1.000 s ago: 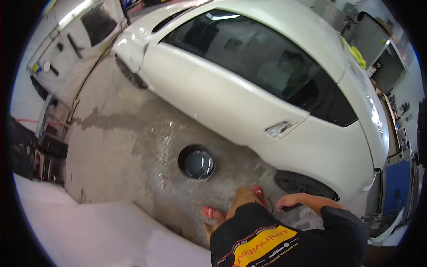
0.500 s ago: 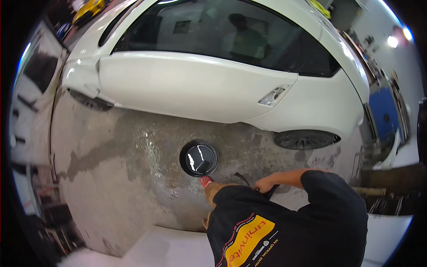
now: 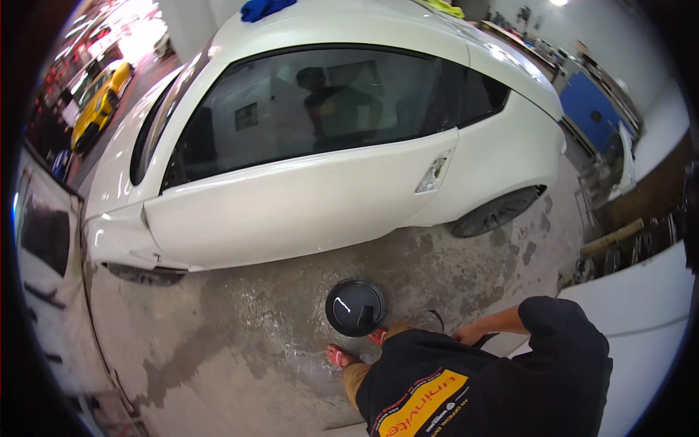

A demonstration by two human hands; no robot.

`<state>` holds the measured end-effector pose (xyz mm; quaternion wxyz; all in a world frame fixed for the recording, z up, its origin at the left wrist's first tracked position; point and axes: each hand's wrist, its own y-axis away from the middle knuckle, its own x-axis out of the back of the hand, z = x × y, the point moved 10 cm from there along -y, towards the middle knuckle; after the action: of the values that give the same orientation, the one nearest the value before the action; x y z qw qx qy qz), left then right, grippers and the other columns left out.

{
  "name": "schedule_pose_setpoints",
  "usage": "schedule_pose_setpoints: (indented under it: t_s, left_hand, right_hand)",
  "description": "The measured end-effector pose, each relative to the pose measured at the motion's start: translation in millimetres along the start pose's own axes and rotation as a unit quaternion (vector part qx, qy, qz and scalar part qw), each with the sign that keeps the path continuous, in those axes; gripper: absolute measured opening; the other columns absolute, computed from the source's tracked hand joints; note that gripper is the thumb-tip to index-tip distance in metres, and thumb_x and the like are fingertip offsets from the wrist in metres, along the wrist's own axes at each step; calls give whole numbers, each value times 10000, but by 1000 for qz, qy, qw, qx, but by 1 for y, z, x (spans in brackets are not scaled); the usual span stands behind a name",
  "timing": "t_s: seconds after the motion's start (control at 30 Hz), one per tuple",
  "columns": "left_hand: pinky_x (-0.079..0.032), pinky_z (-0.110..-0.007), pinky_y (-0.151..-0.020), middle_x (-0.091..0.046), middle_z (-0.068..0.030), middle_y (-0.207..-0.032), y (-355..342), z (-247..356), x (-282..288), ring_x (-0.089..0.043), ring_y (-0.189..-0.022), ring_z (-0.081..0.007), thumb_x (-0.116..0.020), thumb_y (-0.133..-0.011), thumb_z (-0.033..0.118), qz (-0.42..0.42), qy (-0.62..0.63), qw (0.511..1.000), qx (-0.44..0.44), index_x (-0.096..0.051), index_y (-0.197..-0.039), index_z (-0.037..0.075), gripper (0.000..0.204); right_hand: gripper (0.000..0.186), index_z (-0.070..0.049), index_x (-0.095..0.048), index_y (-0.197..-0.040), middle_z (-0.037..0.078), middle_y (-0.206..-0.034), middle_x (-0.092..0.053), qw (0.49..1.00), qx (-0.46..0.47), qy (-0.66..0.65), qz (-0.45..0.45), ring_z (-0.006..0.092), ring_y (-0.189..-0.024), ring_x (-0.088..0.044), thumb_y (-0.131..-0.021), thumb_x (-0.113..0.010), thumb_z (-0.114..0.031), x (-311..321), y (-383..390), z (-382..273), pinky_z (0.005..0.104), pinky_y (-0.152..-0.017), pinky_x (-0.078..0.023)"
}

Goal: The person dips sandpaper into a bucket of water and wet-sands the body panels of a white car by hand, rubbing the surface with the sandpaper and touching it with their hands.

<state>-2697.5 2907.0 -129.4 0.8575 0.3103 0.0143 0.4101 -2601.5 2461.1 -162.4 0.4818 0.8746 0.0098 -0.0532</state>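
My right hand (image 3: 468, 334) is down by my right hip, its fingers curled and partly hidden by my dark shirt. Something dark shows beside it, but I cannot make out what it is. A thin dark strap (image 3: 437, 319) curves out just left of that hand. My left hand is out of view. On the wet floor before my feet stands a round black bucket (image 3: 332, 312) with dark water in it. A small dark block (image 3: 366, 315) shows inside, near the bucket's right side. Beyond it is a white car (image 3: 291, 211), side-on, with its door handle recess (image 3: 434, 173) exposed.
A blue cloth (image 3: 266, 9) and a yellow-green cloth (image 3: 442, 8) lie on the car's top. A blue cabinet (image 3: 588, 105) stands at the far right. White panels (image 3: 648, 291) are close on my right. Farther off at the left is a yellow car (image 3: 102, 102).
The view has shifted, bringing the blue cloth, more of the car's roof and both my feet into sight. My right hand stays by my hip. The bucket appears lower and farther right.
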Motion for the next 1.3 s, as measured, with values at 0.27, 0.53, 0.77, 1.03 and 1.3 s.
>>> schedule_pose_setpoints:
  t_s: [0.27,0.53,0.77,1.03,1.3]
  left_hand:
    - [-551,-427,-772,-738,-212,-928,-27,27,75,-717,-883,-330,-691,-853,373,-58,-11,995,-81,-727,-1047,21,404]
    - [-553,-425,-775,-740,-209,-925,-4,37,89,-720,-887,-318,-693,-841,381,-80,20,992,-100,-723,-1060,23,420]
    - [-554,-423,-778,-742,-207,-922,71,22,64,-723,-890,-307,-696,-831,388,-45,96,993,-44,-720,-1072,25,436]
    - [-556,-420,-782,-744,-205,-919,145,23,14,-726,-894,-295,-698,-820,396,13,196,980,16,-716,-1085,28,454]
    - [-497,-414,-974,-674,-227,-1189,116,-8,16,-636,-1152,-347,-763,-763,399,-232,-119,944,202,-646,-1256,46,618]
  right_hand:
    - [480,-83,-597,-1359,79,-1258,-670,950,-72,-273,134,181,-1130,-615,-933,-566,-301,-89,22,-10,359,-1009,-460]
    - [411,-38,-537,-1385,-5,-1250,-653,880,-3,-474,7,75,-1099,-603,-1025,-518,-234,-119,43,-110,260,-992,-467]
    - [427,-9,-550,-1346,9,-1134,-707,910,-18,-408,-69,115,-978,-663,-1006,-555,-266,-143,19,-125,315,-864,-537]
    - [394,-4,-601,-1305,52,-1212,-687,981,-91,-163,59,135,-1039,-634,-957,-575,-189,-108,63,-176,311,-958,-485]
    - [358,-42,-724,-990,126,-923,-720,978,-60,-16,198,197,-887,-659,-927,-664,-389,-9,55,-139,350,-820,-502]
